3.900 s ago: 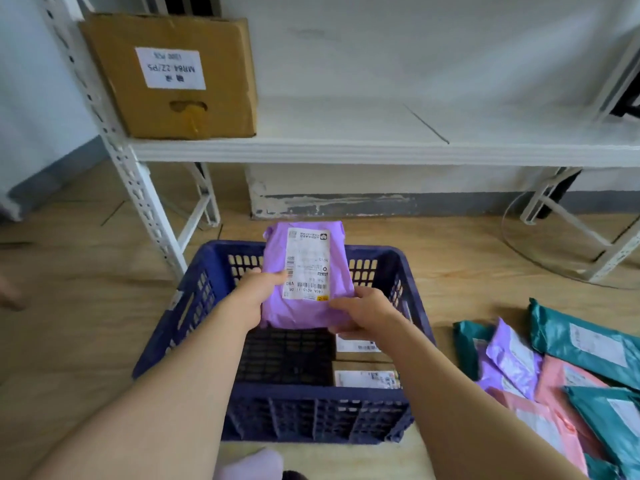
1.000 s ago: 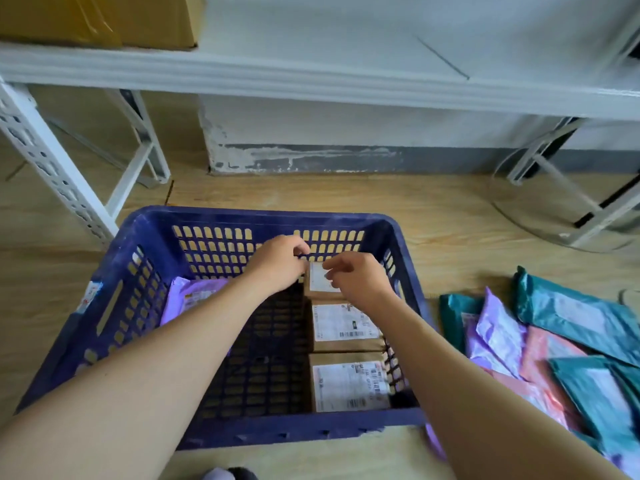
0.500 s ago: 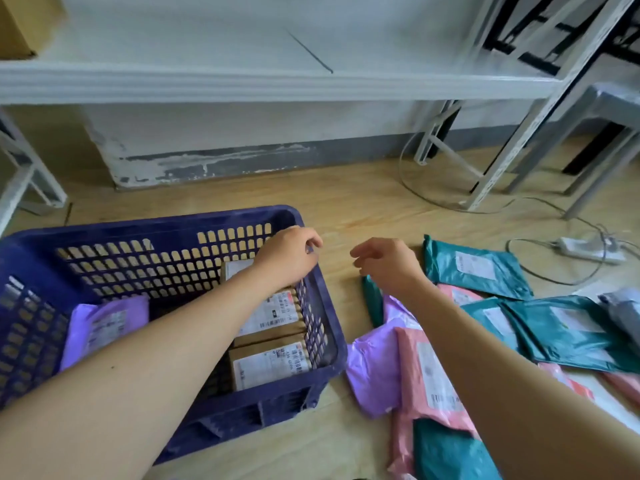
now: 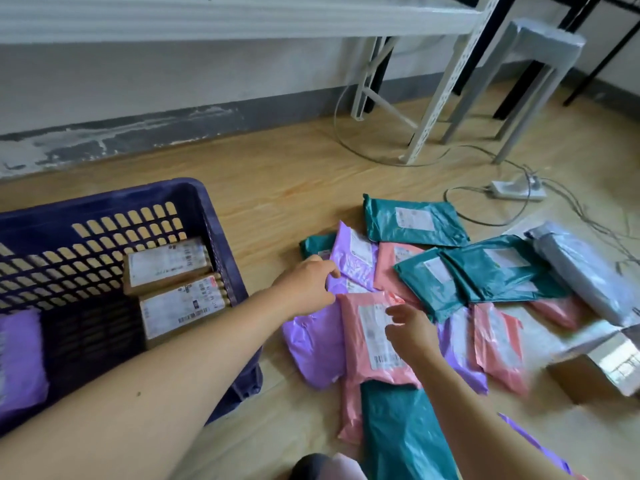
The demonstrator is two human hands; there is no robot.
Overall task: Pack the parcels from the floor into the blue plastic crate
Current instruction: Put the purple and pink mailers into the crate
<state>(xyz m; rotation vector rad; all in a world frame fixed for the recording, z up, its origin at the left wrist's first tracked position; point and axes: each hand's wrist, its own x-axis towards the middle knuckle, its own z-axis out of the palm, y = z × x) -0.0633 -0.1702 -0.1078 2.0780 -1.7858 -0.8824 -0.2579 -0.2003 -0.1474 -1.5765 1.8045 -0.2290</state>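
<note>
Blue crate (image 4: pixel 211 216) at left on floor: two labelled brown boxes (image 4: pixel 173 284), one purple mailer (image 4: pixel 20 358) inside. Glossy parcels (image 4: pixel 450 271) heaped just right, overlapping. Left hand (image 4: pixel 306 289) fingers curled, touching purple bag (image 4: pixel 355 261). Right hand (image 4: pixel 412 332) fingers spread above pink mailer (image 4: pixel 367 341), holding nothing.

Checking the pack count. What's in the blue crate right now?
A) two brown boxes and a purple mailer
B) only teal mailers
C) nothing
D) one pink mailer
A: the blue crate holds two labelled brown boxes along its right wall and a purple mailer at left.
</note>
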